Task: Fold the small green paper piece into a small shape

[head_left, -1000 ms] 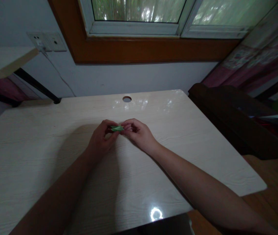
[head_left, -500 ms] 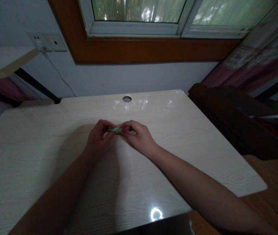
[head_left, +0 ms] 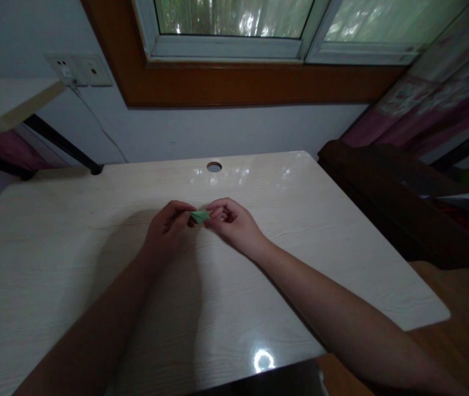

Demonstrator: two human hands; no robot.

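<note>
A small piece of folded green paper (head_left: 200,216) is held between my two hands, above the middle of the pale wooden desk (head_left: 300,264). My left hand (head_left: 168,224) pinches its left end between thumb and fingers. At its right end, the thumb and fingertips of my right hand (head_left: 234,223) are closed on the edge, with the other fingers curled. A flat, pointed face of the paper with a crease shows; its underside is hidden.
A round cable hole (head_left: 214,167) sits near the desk's back edge. At the left stands a raised shelf (head_left: 15,102) on black legs. A cord (head_left: 100,126) hangs from the wall socket (head_left: 79,70). Dark wooden furniture (head_left: 382,203) is beside the desk's right edge.
The green paper has shifted slightly right and turned, so more of its flat face shows. My right hand has risen a little and its fingers have moved on the paper's edge.
</note>
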